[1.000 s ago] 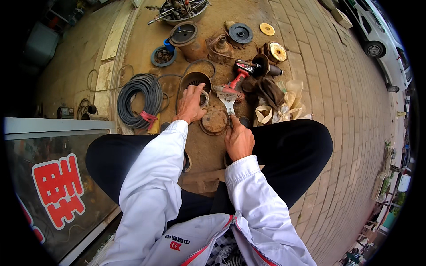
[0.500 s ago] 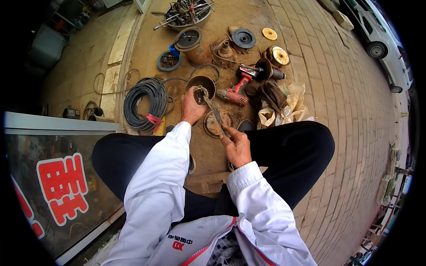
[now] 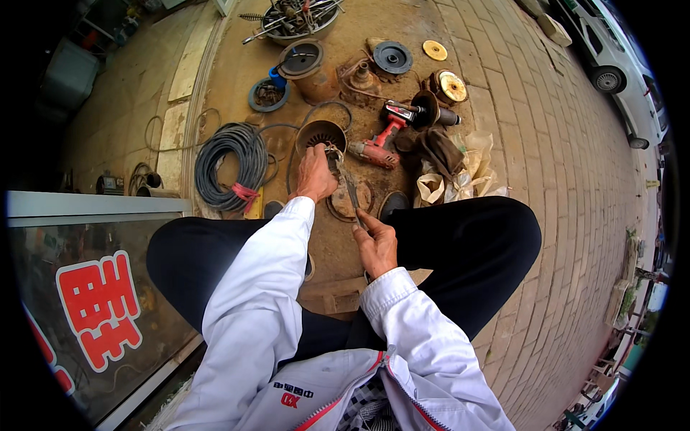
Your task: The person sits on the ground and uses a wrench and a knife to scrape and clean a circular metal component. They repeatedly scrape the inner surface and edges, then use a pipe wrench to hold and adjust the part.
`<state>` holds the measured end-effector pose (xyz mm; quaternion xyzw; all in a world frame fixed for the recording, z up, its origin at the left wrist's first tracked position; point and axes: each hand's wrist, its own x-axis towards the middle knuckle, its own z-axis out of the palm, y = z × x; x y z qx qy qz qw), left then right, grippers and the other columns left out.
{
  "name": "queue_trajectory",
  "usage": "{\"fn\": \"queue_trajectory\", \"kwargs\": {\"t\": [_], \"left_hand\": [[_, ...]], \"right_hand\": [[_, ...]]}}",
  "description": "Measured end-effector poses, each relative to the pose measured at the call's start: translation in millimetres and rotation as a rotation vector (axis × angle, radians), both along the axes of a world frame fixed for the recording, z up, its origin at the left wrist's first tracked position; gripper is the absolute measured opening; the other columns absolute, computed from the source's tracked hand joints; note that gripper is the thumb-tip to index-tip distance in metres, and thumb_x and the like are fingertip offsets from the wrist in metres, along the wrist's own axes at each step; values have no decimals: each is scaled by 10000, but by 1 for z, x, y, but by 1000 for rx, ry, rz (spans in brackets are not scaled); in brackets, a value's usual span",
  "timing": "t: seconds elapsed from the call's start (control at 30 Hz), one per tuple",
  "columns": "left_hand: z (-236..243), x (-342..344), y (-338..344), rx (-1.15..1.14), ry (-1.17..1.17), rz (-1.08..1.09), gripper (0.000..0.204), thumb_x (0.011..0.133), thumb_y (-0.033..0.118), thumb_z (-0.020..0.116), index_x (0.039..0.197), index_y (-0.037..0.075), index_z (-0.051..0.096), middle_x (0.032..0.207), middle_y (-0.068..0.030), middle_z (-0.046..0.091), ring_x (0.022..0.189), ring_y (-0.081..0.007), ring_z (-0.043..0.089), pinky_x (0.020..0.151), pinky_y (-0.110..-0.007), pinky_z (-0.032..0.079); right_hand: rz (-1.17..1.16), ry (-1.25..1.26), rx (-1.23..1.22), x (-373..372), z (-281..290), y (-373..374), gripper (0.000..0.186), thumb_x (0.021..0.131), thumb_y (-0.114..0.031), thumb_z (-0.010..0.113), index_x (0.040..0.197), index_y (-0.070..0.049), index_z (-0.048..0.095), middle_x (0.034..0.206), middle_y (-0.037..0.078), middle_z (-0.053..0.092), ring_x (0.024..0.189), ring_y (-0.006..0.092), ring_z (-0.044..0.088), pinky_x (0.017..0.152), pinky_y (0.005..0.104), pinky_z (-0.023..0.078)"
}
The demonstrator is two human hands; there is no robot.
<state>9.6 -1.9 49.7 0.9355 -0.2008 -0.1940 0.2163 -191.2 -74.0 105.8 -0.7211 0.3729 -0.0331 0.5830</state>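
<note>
Two bare hands come together around a worn ring-shaped metal part [image 3: 332, 153], held just in front of a rusty housing [image 3: 307, 138] with a slotted inside. The left hand [image 3: 315, 174] has its fingers curled closely over the part's left side. The right hand [image 3: 377, 246] pinches a flat metal scraper [image 3: 351, 191] by its near end, thumb and fingers closed on it, and the scraper's far end reaches the ring; whether the two touch cannot be told. Partly behind the scraper, a round rusty plate [image 3: 366, 195] lies on the dirt ground [image 3: 335, 251]. Right of the housing lies a red power tool [image 3: 383, 143], then a bunched brown cloth [image 3: 440, 154] and a pale bag [image 3: 474, 171]. On the left, a coil of dark cable [image 3: 215, 161] is tied with a pink strip [image 3: 245, 192]. Farther off are a larger rusty cylinder [image 3: 318, 86], a blue-rimmed dish [image 3: 253, 101], a basin [image 3: 320, 33] heaped with metal tools, a dark disc [image 3: 392, 57] and a yellow disc [image 3: 435, 50]. Brick paving [image 3: 553, 215] spreads rightward, with a white car [image 3: 634, 100] at the edge
</note>
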Motion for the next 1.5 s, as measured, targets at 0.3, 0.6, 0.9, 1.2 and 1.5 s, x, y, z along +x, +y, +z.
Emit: {"fn": "queue_trajectory", "kwargs": {"t": [0.3,0.6,0.9,1.2,1.5], "left_hand": [[-12,8,3,-54,-18,-34,753,726,5,724,1405,-15,398,1317,-289,486,1205,-492,529,1011,-497,472],[-31,12,9,-98,-57,-18,779,716,26,761,1404,-13,399,1315,-286,487,1212,-496,518,1010,-492,465],[-16,14,11,-207,26,-124,745,704,-64,641,1415,10,429,1313,-256,502,1250,-471,496,1033,-483,445],[-20,12,18,-201,-22,-211,737,714,-81,619,1414,51,430,1313,-218,508,1244,-458,492,1024,-480,442],[-14,13,13,-129,32,-139,714,754,-63,639,1426,57,429,1347,-235,501,1265,-455,488,1040,-490,442]], "right_hand": [[-87,-18,227,9,-5,4,412,916,-93,651,1305,40,660,1222,228,719,1145,222,678,975,303,494],[-51,2,245,10,4,12,422,947,-90,621,1337,73,625,1222,210,714,1092,183,658,950,283,488],[-157,-61,422,4,-6,3,411,948,-92,641,1339,34,649,758,-8,614,550,39,438,497,245,347],[-104,3,360,8,-13,-14,441,943,-103,616,1365,26,631,722,37,624,553,87,511,514,262,415],[66,136,-251,5,29,-14,422,914,-170,646,1306,-16,672,926,251,739,868,278,748,760,381,548]]}}
